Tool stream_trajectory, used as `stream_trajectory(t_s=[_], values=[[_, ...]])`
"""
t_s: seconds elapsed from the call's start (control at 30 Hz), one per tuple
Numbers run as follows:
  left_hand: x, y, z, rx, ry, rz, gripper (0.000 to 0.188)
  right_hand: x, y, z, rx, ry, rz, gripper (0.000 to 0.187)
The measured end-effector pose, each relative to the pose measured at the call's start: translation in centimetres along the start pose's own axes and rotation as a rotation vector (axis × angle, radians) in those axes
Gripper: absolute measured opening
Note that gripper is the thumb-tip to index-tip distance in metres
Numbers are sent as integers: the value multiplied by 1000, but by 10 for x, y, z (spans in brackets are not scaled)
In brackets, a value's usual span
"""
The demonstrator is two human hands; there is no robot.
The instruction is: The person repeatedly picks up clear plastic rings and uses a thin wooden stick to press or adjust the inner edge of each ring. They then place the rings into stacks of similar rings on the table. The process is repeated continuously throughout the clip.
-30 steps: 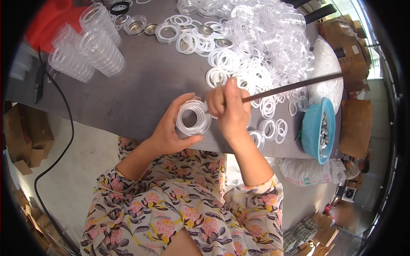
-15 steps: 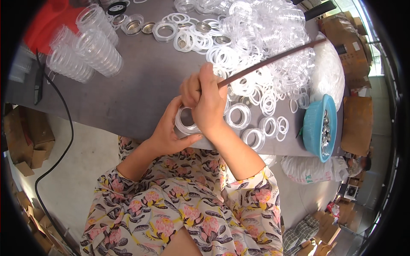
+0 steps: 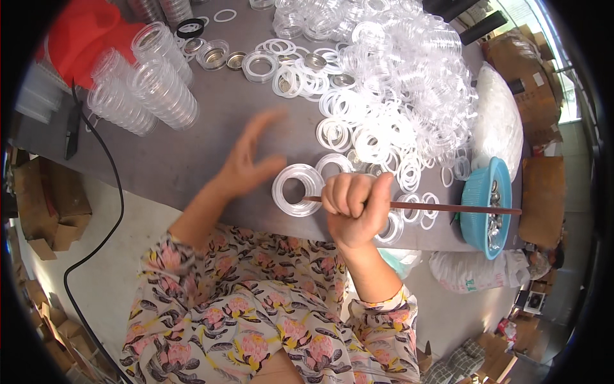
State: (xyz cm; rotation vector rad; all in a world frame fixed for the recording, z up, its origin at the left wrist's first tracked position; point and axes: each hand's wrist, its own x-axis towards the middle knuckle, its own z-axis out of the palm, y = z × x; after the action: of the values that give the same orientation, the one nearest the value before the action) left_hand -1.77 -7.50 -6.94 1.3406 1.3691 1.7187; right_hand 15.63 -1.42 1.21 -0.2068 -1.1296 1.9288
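My right hand (image 3: 358,206) is closed in a fist around a thin brown stick (image 3: 460,208), which now lies nearly level and points off to the right. Its short left end reaches the edge of a thick clear plastic ring (image 3: 281,193) on the table. To the left of that ring my left hand (image 3: 246,160) is raised, thumb and fingers apart, blurred by motion and holding nothing. Just behind my right fist another clear ring (image 3: 325,164) is partly covered. White flat rings (image 3: 374,142) lie heaped beyond it.
Clear round plastic pieces (image 3: 396,70) pile up at the back. Stacked clear cups (image 3: 163,93) stand at the left near a red cloth (image 3: 96,41). A blue basket (image 3: 476,205) of small metal pieces sits at the right edge. A black cable (image 3: 115,166) hangs off the left side.
My left hand has let go of the clear ring and moved up and left. My right hand has shifted right and down, and the stick has swung from slanting upward to nearly level.
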Motion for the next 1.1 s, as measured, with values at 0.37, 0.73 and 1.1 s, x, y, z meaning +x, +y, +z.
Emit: stream_trajectory(t_s=[0.37,0.73,1.1], values=[[67,-8,-41,1124,254,190,18,-6,-18,-7,2,27,-129,58],[-21,103,1,821,-556,377,20,-1,-40,-5,15,60,-228,58],[-39,48,44,-98,-102,-94,83,-4,-18,14,49,42,219,58]])
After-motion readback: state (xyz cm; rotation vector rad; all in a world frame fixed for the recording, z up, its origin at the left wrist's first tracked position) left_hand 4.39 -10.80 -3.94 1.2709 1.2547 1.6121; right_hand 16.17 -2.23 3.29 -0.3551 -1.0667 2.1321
